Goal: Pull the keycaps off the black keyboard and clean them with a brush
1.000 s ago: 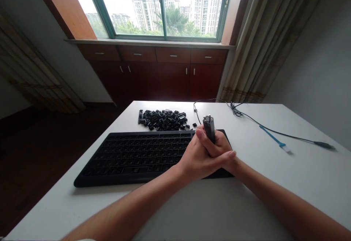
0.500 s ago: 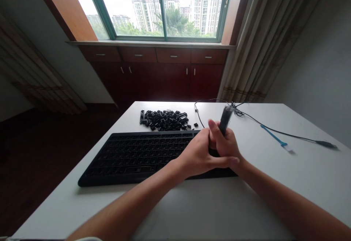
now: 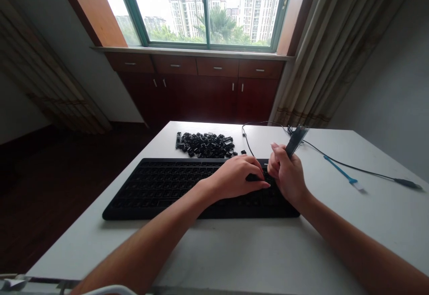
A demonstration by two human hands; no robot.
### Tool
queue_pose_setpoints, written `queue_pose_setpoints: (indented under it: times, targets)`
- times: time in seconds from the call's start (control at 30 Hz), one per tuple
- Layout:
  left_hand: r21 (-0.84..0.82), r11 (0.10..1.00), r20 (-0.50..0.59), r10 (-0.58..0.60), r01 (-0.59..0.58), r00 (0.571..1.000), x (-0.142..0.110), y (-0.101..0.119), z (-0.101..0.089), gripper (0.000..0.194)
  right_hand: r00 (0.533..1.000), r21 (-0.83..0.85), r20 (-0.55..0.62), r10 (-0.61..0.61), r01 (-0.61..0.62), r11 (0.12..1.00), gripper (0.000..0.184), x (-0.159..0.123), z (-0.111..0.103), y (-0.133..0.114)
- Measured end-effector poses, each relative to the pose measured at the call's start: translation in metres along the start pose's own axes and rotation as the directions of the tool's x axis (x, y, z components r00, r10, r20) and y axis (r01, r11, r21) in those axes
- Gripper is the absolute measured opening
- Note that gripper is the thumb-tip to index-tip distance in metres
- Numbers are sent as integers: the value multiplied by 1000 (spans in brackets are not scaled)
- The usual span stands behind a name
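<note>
The right hand (image 3: 287, 178) gripped a slim dark tool (image 3: 296, 140), blurred in the view. Its fingers (image 3: 275, 157) were closed around the tool's lower end, while the upper end stuck out up and to the right, clear of the black keyboard (image 3: 157, 192) below. The left hand (image 3: 236, 176) lay just beside it on the keyboard's right-hand keys, its fingers (image 3: 257, 174) curled down; whether they held anything could not be told. A heap of black keycaps (image 3: 204, 145) lay on the white table (image 3: 385, 214) beyond the keyboard, with a black cable (image 3: 355, 168) and a blue strip (image 3: 338, 170) off to the right.
</note>
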State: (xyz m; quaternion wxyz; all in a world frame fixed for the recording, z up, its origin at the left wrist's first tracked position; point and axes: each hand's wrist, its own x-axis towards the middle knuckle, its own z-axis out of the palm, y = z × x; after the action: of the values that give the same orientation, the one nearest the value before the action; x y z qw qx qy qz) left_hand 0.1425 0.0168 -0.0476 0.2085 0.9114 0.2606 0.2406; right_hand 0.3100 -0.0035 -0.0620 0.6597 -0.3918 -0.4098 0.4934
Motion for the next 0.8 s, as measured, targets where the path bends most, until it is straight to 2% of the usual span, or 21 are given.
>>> queue_pose_setpoints:
  times: [0.07,0.13,0.2,0.33,0.4,0.5,0.6,0.67,0.73,0.8]
  targets:
    - [17,998,-35,-58,59,998,0,-3,-3,25,1000,31,-14,3,-2,1000,48,1,1,-2]
    - [84,982,-106,-158,168,982,-1,-9,-9,24,1000,39,-11,10,-10,999,46,3,1,-3]
    - [194,940,-211,-241,282,947,-3,-18,-17,22,1000,36,5,26,-26,999,43,4,1,-4]
    - [366,825,-375,-293,430,880,-10,-39,-32,19,998,34,27,52,-53,998,36,5,-1,-6]
    - [406,778,-398,-320,478,860,-13,-46,-36,18,997,33,37,70,-71,997,34,6,-3,-7]
    - [436,751,-400,-332,496,854,-14,-50,-35,16,995,12,46,94,-95,995,27,8,-6,-7]
    - [434,790,-387,-272,434,881,-13,-46,-28,17,994,2,59,90,-90,996,18,10,-8,-8]
    - [431,838,-346,-190,336,919,-11,-37,-22,19,994,11,72,78,-79,997,19,10,-8,-7]
    - [435,884,-250,-64,171,966,-9,-26,-17,23,995,25,77,57,-60,998,24,10,-7,-7]
    - [444,894,-82,113,-65,990,-7,-14,-12,29,998,47,61,34,-37,998,25,10,-6,-8]
